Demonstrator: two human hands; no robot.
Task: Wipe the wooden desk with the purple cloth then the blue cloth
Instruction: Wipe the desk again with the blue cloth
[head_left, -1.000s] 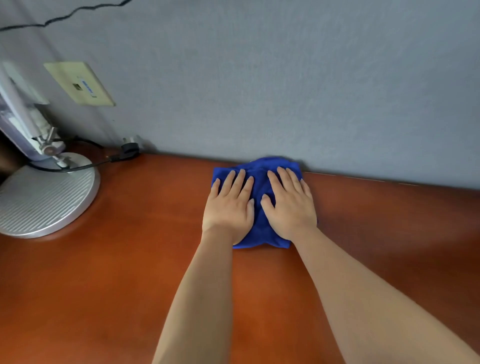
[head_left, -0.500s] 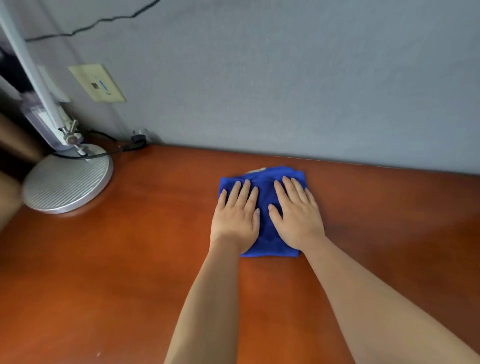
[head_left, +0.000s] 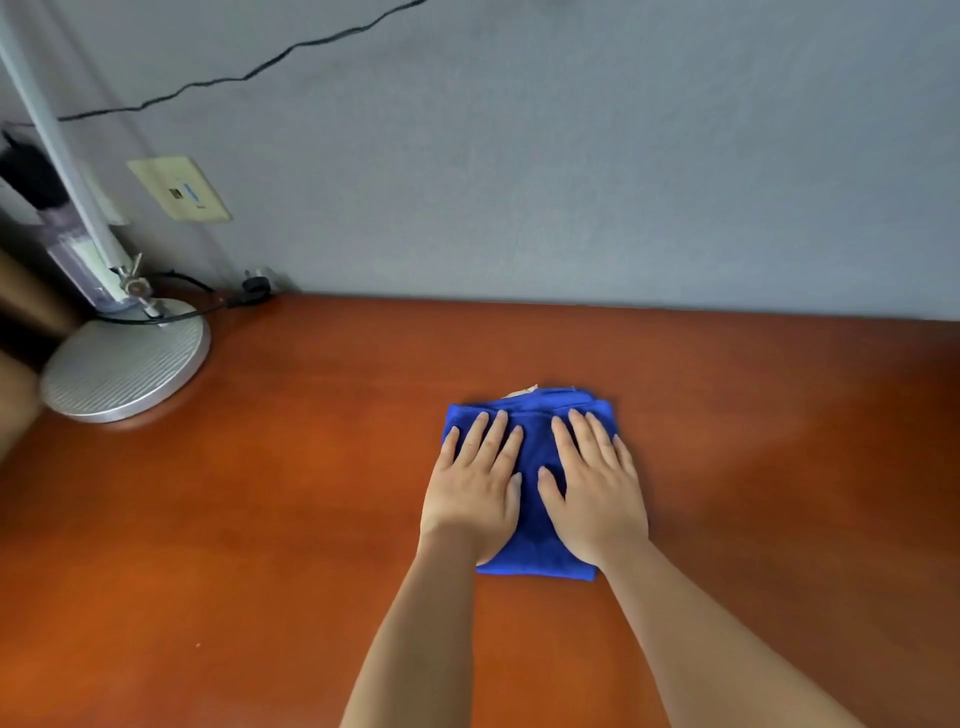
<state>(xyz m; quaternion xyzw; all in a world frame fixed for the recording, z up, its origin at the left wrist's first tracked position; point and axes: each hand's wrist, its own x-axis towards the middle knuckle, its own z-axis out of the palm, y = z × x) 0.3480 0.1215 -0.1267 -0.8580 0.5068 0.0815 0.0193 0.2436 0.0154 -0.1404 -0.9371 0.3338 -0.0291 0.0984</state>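
Note:
A folded blue cloth lies flat on the reddish-brown wooden desk, a little right of centre. My left hand presses on the cloth's left half with straight fingers. Beside it, my right hand lies flat on the right half, fingers also straight. A small pale tag shows at the cloth's far edge. No purple cloth is in view.
A desk lamp with a round silver base stands at the far left, its black cable running to a plug at the grey wall. A beige wall plate sits above it.
Both hands have slid the blue cloth toward me, away from the wall. A strip of bare desk now shows between the cloth and the wall.

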